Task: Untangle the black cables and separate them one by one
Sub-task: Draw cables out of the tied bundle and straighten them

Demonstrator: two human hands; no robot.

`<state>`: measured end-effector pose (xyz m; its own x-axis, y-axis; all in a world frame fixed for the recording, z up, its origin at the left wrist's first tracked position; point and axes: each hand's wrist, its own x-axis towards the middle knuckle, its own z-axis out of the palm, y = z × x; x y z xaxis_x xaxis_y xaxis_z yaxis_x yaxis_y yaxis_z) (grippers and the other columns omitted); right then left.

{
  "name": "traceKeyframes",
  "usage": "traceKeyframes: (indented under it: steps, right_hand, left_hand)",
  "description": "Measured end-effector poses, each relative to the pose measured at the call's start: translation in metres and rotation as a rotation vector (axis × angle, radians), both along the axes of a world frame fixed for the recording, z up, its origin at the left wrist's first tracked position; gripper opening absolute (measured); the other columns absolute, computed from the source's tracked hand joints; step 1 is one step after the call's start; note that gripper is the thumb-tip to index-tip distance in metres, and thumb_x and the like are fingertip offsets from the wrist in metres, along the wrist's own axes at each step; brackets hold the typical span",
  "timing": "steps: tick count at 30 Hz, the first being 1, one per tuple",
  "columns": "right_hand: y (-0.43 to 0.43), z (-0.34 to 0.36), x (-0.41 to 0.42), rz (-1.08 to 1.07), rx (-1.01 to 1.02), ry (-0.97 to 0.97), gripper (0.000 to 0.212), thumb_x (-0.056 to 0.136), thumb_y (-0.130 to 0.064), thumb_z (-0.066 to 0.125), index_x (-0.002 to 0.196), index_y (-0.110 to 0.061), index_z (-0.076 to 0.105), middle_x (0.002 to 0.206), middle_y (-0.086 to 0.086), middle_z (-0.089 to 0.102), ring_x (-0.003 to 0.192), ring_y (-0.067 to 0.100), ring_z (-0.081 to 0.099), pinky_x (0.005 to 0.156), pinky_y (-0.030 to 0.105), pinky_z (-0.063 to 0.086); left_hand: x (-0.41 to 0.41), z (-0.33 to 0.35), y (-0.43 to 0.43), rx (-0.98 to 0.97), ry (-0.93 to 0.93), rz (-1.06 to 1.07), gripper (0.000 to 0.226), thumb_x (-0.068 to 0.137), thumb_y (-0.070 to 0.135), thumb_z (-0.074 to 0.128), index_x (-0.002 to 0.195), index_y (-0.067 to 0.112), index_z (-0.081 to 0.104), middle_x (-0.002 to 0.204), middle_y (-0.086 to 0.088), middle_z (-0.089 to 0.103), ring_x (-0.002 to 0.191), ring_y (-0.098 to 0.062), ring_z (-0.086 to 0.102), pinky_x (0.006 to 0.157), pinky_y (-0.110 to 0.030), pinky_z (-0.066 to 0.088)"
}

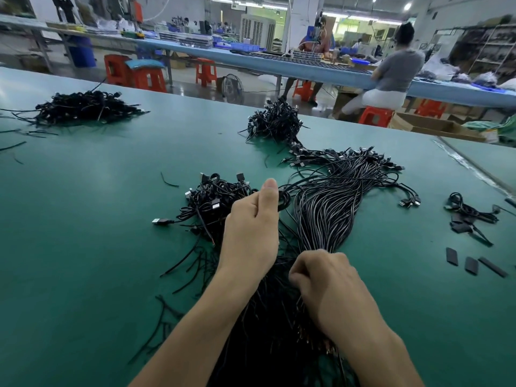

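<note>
At the near middle of the counter, the left hand (pixel 251 227) has its fingers closed, thumb raised, around a single thin black cable (pixel 303 182) that runs off to the right in a loose arc. It looks as if this one is being drawn clear of the rest. Just nearer the body, the right hand (pixel 326 280) has its fingers curled tight on the neck of a thick bundle of long black cables (pixel 324 216), probably to pin the mass down so that only the chosen strand slides out.

The bundle fans away from that grip toward the far right, its plug ends spread on the dark green matted counter (pixel 97 219). Its near tails lie hidden under both forearms.

Just left of the left hand sits a heap of coiled black cables with silver plugs (pixel 212 196) (likely the ones already freed, though I cannot be sure). Farther off are a second black cable heap (pixel 273 121) at the far edge and a third (pixel 81 106) well apart at far left. A few short flat black sleeve pieces (pixel 472 265) lie to the right.
</note>
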<state>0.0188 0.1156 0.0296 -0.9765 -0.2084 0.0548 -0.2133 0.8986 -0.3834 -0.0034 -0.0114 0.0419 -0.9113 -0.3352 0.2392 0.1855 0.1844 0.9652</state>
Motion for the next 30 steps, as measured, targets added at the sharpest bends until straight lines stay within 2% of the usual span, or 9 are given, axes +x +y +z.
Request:
traceKeyframes:
  steps: [4, 6, 10, 14, 19, 22, 24, 27, 30]
  right_hand:
    - [0.012, 0.013, -0.006, -0.081, -0.285, 0.203, 0.013, 0.094, -0.023, 0.065, 0.081, -0.026, 0.067, 0.070, -0.012, 0.065, 0.059, 0.001, 0.061, 0.056, 0.014, 0.050]
    - [0.015, 0.022, -0.007, -0.130, -0.482, 0.364, 0.017, 0.090, -0.016, 0.070, 0.080, -0.029, 0.067, 0.064, -0.015, 0.065, 0.062, -0.005, 0.063, 0.057, 0.006, 0.046]
    - [0.014, 0.028, -0.007, -0.200, -0.931, 0.525, 0.027, 0.084, -0.009, 0.076, 0.075, -0.031, 0.062, 0.072, -0.015, 0.071, 0.065, 0.002, 0.067, 0.062, 0.013, 0.052]
    - [0.006, 0.032, -0.002, -0.116, -1.180, 0.547, 0.026, 0.078, -0.006, 0.077, 0.071, -0.028, 0.064, 0.074, -0.007, 0.073, 0.066, 0.009, 0.069, 0.060, 0.014, 0.052]
    - [0.004, 0.032, 0.000, -0.076, -1.114, 0.485, 0.017, 0.075, -0.011, 0.073, 0.076, -0.027, 0.068, 0.072, -0.005, 0.073, 0.063, 0.015, 0.069, 0.058, 0.022, 0.056]
    - [0.012, 0.027, -0.007, -0.133, -1.096, 0.378, 0.018, 0.080, -0.006, 0.074, 0.076, -0.022, 0.068, 0.071, 0.000, 0.072, 0.062, 0.019, 0.068, 0.060, 0.034, 0.058]
    - [0.019, 0.024, -0.013, -0.165, -1.053, 0.295, 0.018, 0.083, -0.006, 0.071, 0.077, -0.022, 0.068, 0.072, 0.000, 0.073, 0.063, 0.016, 0.068, 0.059, 0.032, 0.055]
    - [0.020, 0.016, -0.015, -0.067, -0.715, 0.127, 0.017, 0.085, -0.012, 0.072, 0.080, -0.027, 0.068, 0.070, -0.006, 0.070, 0.062, 0.003, 0.065, 0.053, 0.014, 0.049]
    - [0.011, 0.002, -0.010, 0.069, -0.294, -0.029, 0.005, 0.088, -0.032, 0.071, 0.086, -0.027, 0.070, 0.078, -0.013, 0.068, 0.071, 0.002, 0.065, 0.064, 0.020, 0.055]
  left_hand:
    - [0.005, 0.007, 0.004, 0.054, 0.002, -0.027, 0.058, 0.095, 0.057, 0.039, 0.058, 0.013, 0.028, 0.057, 0.000, 0.031, 0.055, -0.019, 0.027, 0.053, -0.035, 0.023]
    - [0.007, 0.008, 0.006, 0.092, 0.004, -0.073, 0.059, 0.097, 0.051, 0.044, 0.058, 0.008, 0.033, 0.058, -0.001, 0.034, 0.058, -0.020, 0.031, 0.055, -0.037, 0.026]
    - [0.012, 0.009, 0.010, 0.136, 0.013, -0.256, 0.055, 0.101, 0.031, 0.052, 0.047, 0.024, 0.049, 0.050, 0.011, 0.047, 0.047, -0.006, 0.044, 0.049, -0.016, 0.034]
    - [0.019, 0.016, 0.017, 0.163, 0.032, -0.437, 0.051, 0.102, 0.018, 0.050, 0.051, 0.016, 0.057, 0.050, 0.003, 0.049, 0.037, 0.001, 0.039, 0.042, -0.005, 0.031]
    - [0.021, 0.022, 0.014, 0.178, -0.034, -0.424, 0.056, 0.103, 0.028, 0.047, 0.047, 0.025, 0.047, 0.044, 0.013, 0.032, 0.038, -0.003, 0.025, 0.040, -0.014, 0.024]
    - [0.020, 0.022, 0.010, 0.250, -0.070, -0.316, 0.046, 0.105, 0.031, 0.041, 0.068, 0.008, 0.058, 0.039, 0.012, 0.041, 0.031, -0.001, 0.031, 0.036, -0.010, 0.025]
    - [0.018, 0.024, 0.006, 0.353, -0.087, -0.233, 0.047, 0.105, 0.035, 0.039, 0.070, 0.008, 0.053, 0.037, 0.011, 0.043, 0.029, 0.000, 0.030, 0.033, -0.009, 0.024]
    - [0.014, 0.024, 0.003, 0.420, -0.088, -0.126, 0.050, 0.106, 0.038, 0.038, 0.063, 0.014, 0.047, 0.035, 0.012, 0.038, 0.028, -0.001, 0.029, 0.032, -0.009, 0.022]
    - [0.012, 0.022, 0.005, 0.419, -0.105, -0.082, 0.050, 0.106, 0.040, 0.037, 0.064, 0.015, 0.046, 0.035, 0.013, 0.037, 0.028, -0.001, 0.030, 0.032, -0.009, 0.023]
